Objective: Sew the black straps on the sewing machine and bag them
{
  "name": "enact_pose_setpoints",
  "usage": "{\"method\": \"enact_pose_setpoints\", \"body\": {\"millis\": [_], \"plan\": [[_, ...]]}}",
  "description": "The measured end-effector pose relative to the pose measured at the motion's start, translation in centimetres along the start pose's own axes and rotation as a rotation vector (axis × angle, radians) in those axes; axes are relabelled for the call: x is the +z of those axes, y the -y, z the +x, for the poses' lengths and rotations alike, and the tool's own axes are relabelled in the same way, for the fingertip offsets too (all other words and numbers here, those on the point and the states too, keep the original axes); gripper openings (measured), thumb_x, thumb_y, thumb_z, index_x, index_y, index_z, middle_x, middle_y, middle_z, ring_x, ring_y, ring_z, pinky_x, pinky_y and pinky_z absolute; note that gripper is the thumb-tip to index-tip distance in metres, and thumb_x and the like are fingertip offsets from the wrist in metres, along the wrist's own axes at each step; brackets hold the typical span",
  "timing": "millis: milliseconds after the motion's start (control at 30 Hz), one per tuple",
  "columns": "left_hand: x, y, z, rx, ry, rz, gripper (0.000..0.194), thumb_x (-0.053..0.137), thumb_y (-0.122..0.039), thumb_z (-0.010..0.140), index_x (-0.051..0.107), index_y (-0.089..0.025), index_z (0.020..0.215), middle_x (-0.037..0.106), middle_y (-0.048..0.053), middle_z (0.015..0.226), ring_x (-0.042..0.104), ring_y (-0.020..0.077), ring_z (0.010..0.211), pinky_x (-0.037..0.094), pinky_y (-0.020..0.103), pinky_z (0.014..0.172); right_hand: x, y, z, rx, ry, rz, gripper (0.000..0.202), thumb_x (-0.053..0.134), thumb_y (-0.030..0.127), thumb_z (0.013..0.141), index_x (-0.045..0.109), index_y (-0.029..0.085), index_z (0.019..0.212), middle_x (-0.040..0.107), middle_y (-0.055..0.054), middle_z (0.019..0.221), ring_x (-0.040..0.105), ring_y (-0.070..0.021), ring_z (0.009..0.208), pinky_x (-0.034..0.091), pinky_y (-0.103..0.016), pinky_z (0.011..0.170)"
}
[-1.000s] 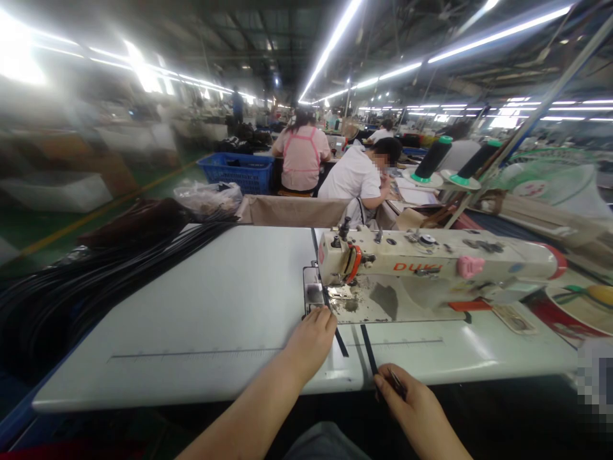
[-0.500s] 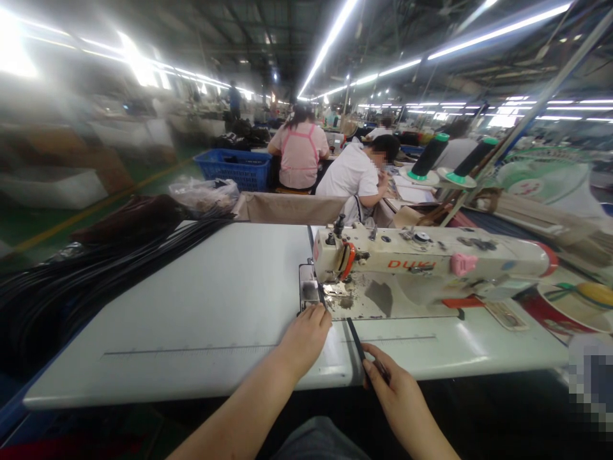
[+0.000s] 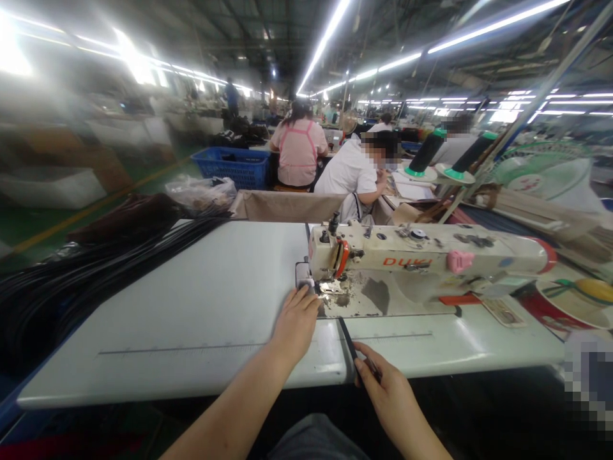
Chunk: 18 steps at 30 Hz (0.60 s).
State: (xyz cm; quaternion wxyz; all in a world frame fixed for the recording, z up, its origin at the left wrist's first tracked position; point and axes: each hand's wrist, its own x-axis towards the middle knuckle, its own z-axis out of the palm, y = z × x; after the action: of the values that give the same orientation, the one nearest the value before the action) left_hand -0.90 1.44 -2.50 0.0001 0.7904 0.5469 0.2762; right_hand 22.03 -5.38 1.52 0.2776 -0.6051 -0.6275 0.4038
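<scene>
My right hand pinches a narrow black strip at the table's front edge. The strip's far end points toward the sewing machine. Between the fingers shows another small dark piece, too unclear to name. My left hand lies with fingers stretched out and pressed down just left of the metal needle plate, below the machine's head. Whatever is under those fingertips is hidden.
A bundle of long black strips hangs over the table's left side. Two black thread cones stand behind the machine. Beyond the white table are a fabric-lined bin, a blue basket and seated co-workers.
My left hand has slid slightly forward and left, its fingers now flatter beside the needle plate. The right hand keeps its pinch on the strip. The whole view has shifted a little.
</scene>
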Motion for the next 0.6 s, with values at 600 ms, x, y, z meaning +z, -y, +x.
{"method": "enact_pose_setpoints", "body": {"millis": [600], "plan": [[0.31,0.65,0.51,-0.106,0.048,-0.083,0.034,0.048,-0.017,0.101,0.061,-0.023,0.132,0.063,0.007,0.145,0.044,0.0262,0.147,0.034,0.055,0.124,0.74,-0.03,0.44,-0.072,-0.016,-0.016,0.054,0.054,0.054,0.093,0.074,0.017,0.127,0.078,-0.009,0.082,0.074,-0.0278,0.080,0.059,-0.038,0.084]]}}
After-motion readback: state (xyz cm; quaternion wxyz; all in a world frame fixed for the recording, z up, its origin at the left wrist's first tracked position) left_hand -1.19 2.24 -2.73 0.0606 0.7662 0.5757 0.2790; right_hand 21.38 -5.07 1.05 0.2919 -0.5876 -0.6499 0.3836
